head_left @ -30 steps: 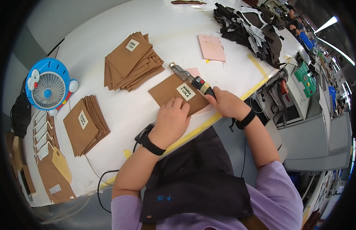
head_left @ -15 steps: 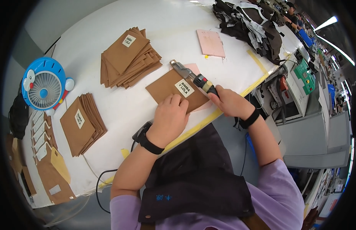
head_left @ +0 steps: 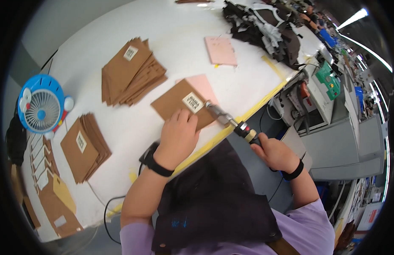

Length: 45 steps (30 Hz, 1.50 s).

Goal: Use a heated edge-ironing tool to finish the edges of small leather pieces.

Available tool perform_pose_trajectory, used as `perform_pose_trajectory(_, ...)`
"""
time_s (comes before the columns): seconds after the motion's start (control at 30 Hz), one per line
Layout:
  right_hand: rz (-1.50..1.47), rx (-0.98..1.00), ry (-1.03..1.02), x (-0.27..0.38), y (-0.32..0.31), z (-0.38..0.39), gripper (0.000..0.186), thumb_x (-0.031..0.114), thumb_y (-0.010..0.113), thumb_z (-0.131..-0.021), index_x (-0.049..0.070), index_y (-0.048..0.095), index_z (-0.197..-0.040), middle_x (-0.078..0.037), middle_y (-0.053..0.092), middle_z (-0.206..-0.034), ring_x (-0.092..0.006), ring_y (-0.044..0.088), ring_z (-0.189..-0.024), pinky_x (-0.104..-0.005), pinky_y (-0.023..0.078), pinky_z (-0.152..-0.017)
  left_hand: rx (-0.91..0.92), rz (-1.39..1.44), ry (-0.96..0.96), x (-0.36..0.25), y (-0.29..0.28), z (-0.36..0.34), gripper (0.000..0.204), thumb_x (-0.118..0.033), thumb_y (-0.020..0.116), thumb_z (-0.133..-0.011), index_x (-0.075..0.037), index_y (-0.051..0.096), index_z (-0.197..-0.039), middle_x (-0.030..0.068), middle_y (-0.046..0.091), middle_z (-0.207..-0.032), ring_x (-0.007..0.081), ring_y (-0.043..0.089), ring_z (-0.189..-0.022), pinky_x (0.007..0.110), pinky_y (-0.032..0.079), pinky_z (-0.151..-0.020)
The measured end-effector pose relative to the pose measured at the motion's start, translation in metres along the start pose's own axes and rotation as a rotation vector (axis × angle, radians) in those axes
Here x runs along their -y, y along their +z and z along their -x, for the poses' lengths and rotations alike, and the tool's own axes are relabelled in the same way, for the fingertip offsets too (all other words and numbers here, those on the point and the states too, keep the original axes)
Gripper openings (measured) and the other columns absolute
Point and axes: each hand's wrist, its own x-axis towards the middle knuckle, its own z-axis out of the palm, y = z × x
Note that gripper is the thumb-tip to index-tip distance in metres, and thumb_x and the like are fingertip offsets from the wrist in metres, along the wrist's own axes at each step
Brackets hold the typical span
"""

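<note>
My left hand (head_left: 179, 136) rests on a flat brown fabric piece (head_left: 171, 100), pressing its near edge with the fingers laid on top. That piece bears a white printed label (head_left: 191, 102) and lies over a pink sheet (head_left: 206, 83), which shows past its far side. In my right hand (head_left: 276, 151) is a slim heat gun (head_left: 224, 117), with a black handle and a long metal nozzle. My fingers wrap round the handle. The nozzle tip is at the piece's right edge, beside the label; whether it touches cannot be made out.
Two stacks of labelled brown pieces, a fanned far stack (head_left: 133, 76) and a near stack (head_left: 84, 148), stand leftward. A blue fan (head_left: 42, 104) and strapped brown parts (head_left: 56, 204) lie beyond. A pink pad (head_left: 221, 50) and dark scraps (head_left: 265, 32) are far right. A black cable hangs nearby.
My right hand has drawn the heat gun right and toward me, so the nozzle has moved from the piece's far edge to its right edge. My left hand stays on the piece.
</note>
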Motion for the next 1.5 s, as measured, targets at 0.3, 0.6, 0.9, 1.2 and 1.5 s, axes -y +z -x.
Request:
perform_pose_trajectory(0.3,-0.026,-0.077,-0.147,0.033,-0.003,-0.106,0.044,0.041,0.049,-0.105,-0.004,0.053,-0.104,-0.025,0.069,-0.086,-0.0442,0.068,-0.080,-0.0514,0.054,-0.073,0.030,0.024,0.017,-0.005,0.000,0.008,0.032,-0.016,0.079,-0.079,0.000,0.063,-0.102,0.0165,0.061,-0.111,0.0366,0.061,-0.106,0.045,0.052,-0.088)
perform_pose_trajectory(0.6,-0.089,-0.005,-0.109,0.015,0.005,-0.055,0.045,0.044,0.045,-0.107,0.000,0.052,-0.109,-0.020,0.067,-0.077,-0.0411,0.068,-0.074,-0.0501,0.053,-0.069,0.029,0.006,0.016,-0.002,0.002,0.012,0.032,-0.015,0.078,-0.080,0.000,0.061,-0.103,0.0164,0.061,-0.112,0.0370,0.062,-0.101,0.045,0.052,-0.085)
perform_pose_trajectory(0.9,0.031,0.030,0.025,-0.003,-0.015,0.007,0.042,0.040,0.050,-0.105,-0.001,0.048,-0.102,-0.023,0.065,-0.073,-0.0452,0.065,-0.071,-0.0527,0.051,-0.064,-0.021,0.041,0.046,-0.004,0.008,-0.007,0.035,-0.013,0.078,-0.078,0.000,0.063,-0.106,0.0152,0.061,-0.108,0.0350,0.063,-0.100,0.043,0.053,-0.084)
perform_pose_trajectory(1.2,-0.045,-0.083,-0.318,0.027,0.012,-0.104,0.039,0.034,0.050,-0.105,-0.004,0.056,-0.108,-0.031,0.066,-0.092,-0.0503,0.064,-0.088,-0.0541,0.051,-0.075,-0.039,0.041,-0.121,0.015,0.007,0.029,0.015,-0.010,0.066,-0.079,-0.004,0.065,-0.093,0.0150,0.063,-0.096,0.0335,0.062,-0.093,0.046,0.053,-0.078)
perform_pose_trajectory(1.5,0.063,0.157,0.022,0.067,-0.018,-0.083,0.067,0.047,0.037,-0.110,-0.012,0.045,-0.141,-0.038,0.050,-0.141,-0.0520,0.048,-0.130,-0.0488,0.040,-0.106,0.080,-0.157,-0.104,0.010,0.059,0.002,0.028,-0.021,0.063,-0.085,-0.001,0.071,-0.102,0.0181,0.061,-0.111,0.0343,0.058,-0.102,0.045,0.044,-0.081)
